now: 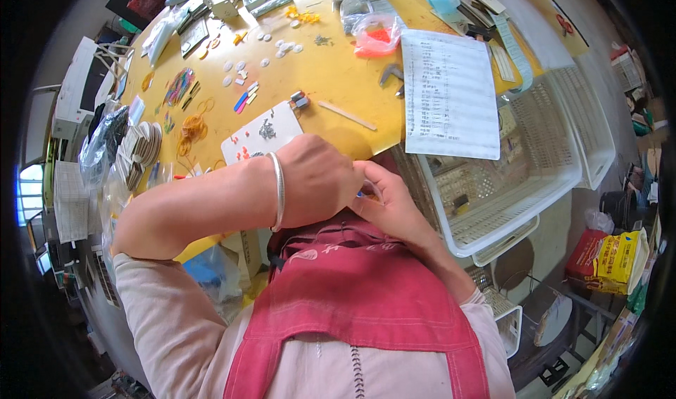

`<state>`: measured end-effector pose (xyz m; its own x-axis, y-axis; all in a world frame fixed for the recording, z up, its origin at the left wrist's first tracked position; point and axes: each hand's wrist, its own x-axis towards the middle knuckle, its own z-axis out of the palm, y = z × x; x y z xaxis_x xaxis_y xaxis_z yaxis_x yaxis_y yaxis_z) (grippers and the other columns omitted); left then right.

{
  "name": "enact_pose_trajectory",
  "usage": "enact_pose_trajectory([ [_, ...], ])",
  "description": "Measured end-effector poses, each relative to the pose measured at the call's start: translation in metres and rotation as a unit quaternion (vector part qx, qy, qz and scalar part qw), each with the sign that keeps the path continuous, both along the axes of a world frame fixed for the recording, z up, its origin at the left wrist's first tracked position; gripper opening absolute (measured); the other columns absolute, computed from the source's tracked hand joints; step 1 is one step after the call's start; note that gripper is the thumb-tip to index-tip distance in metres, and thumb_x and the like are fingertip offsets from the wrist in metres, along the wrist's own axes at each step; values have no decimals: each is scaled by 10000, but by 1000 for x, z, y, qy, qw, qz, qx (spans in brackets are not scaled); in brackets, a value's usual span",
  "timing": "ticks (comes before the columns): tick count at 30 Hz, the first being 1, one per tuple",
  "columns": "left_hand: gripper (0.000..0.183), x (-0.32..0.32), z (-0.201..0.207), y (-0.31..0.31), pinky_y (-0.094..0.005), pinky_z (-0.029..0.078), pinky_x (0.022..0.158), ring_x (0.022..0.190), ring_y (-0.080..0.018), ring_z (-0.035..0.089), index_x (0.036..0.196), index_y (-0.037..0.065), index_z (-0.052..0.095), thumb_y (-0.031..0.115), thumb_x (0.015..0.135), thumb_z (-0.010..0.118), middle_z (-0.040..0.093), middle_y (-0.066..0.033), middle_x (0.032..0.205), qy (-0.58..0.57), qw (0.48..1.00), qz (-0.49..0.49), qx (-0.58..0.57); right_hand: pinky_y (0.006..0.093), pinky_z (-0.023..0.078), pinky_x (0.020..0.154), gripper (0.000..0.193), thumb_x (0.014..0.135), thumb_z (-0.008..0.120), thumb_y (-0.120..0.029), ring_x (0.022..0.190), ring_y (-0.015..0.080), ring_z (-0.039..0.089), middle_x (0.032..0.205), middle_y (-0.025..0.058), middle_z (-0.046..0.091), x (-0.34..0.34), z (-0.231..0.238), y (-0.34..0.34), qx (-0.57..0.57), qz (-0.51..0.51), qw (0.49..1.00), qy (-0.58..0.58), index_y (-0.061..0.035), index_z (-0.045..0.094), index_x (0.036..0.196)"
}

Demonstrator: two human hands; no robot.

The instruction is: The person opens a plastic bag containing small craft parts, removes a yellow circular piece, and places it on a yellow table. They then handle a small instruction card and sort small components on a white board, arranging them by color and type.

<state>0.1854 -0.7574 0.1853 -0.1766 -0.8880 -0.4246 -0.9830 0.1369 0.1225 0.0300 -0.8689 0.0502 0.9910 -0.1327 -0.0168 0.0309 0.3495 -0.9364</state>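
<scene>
Clearly, you are partway through handling a small pale piece [372, 190] with a touch of blue, in your right hand [396, 205], just beyond the bib of your red apron [366, 286]. How much of it is done you cannot tell from here, as your fingers cover most of it. On the yellow desk [352, 82], red bits [243, 153] and a heap of dark bits [267, 129] lie loose on a white card [286, 119]; they look unused, so plenty seems left.

Your left forearm crosses from the left, elbow out, with a silver bangle [277, 188] at the wrist. Your left hand [317, 173] bends over, back upward, meeting the right; its fingertips are hidden, so you cannot tell whether its grip is holding anything. Your right forearm rises from the lower right, fingers curled in a narrow grip around the piece.
</scene>
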Motion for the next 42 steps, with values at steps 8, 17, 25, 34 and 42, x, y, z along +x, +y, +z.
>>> enact_pose_trajectory([
  [8, 103, -19, 4, -17, -384, 557, 614, 761, -286, 766, 830, 42, 685, 139, 805, 664, 726, -124, 750, -75, 996, -10, 47, 325, 501, 990, 425, 920, 687, 14, 1134, 166, 635, 1204, 115, 682, 0, -11, 9, -87, -4, 996, -15, 0, 587, 1333],
  [17, 167, -15, 1, -16, -436, 569, 676, 794, -336, 740, 1017, 59, 664, 106, 858, 654, 710, -101, 816, 94, 994, 29, -44, 327, 481, 1042, 397, 927, 664, 17, 1188, 179, 630, 1248, 120, 680, -8, 0, 3, -114, -21, 993, -38, 15, 600, 1319],
  [25, 210, -13, -6, 2, -472, 560, 656, 756, -366, 718, 1130, 129, 671, 176, 925, 678, 715, -134, 834, 172, 975, 142, -10, 310, 482, 1055, 414, 994, 682, -73, 1201, 141, 612, 1274, 107, 671, -20, 13, -11, -73, -37, 996, 38, 20, 578, 1384],
  [34, 202, -41, -45, 19, -443, 577, 735, 849, -371, 715, 1142, 91, 680, 138, 945, 669, 727, -145, 977, 254, 930, 219, -152, 284, 497, 1015, 431, 971, 671, -9, 1160, 123, 607, 1227, 77, 661, -24, -1, -12, -39, -14, 999, -5, 11, 568, 1388],
  [42, 176, -40, -45, 32, -415, 585, 738, 860, -338, 731, 1110, 108, 689, 144, 940, 717, 733, -132, 953, 321, 913, 225, -116, 298, 521, 991, 502, 959, 679, -15, 1173, 126, 622, 1287, 77, 666, -31, 1, -16, -80, 57, 993, 66, -13, 548, 1444],
])
